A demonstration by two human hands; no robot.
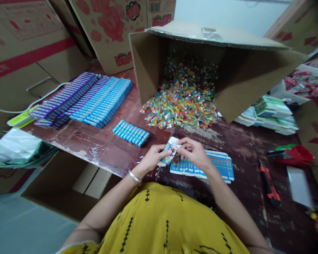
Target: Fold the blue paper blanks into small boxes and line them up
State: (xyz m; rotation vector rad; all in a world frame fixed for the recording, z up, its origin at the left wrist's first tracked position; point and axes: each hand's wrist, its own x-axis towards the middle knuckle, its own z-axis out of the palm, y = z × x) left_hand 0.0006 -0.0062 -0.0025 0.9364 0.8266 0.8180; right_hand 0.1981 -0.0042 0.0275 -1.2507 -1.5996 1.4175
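Observation:
My left hand (pixel 157 155), with a silver bangle at the wrist, grips a small blue printed carton (pixel 167 153) between thumb and fingers. The carton's white flap (pixel 175 141) stands up at its far end. My right hand (pixel 193 151) is closed in a pinch at the carton's opening; what lies between its fingertips is too small to make out. Under and beside the right hand lies an overlapping row of flat blue cartons (pixel 219 165). Just beyond my left hand, a short row of filled-out blue boxes (pixel 131 133) rests on the table.
A big cardboard box (pixel 145 60) lies on its side, spilling small wrapped colourful candies (pixel 180 102). Stacked blue boxes (pixel 103 100) and purple boxes (pixel 66 95) stand left. A red-black box cutter (pixel 269 183) lies right. An open carton (pixel 50 176) sits below the table edge (pixel 95 160).

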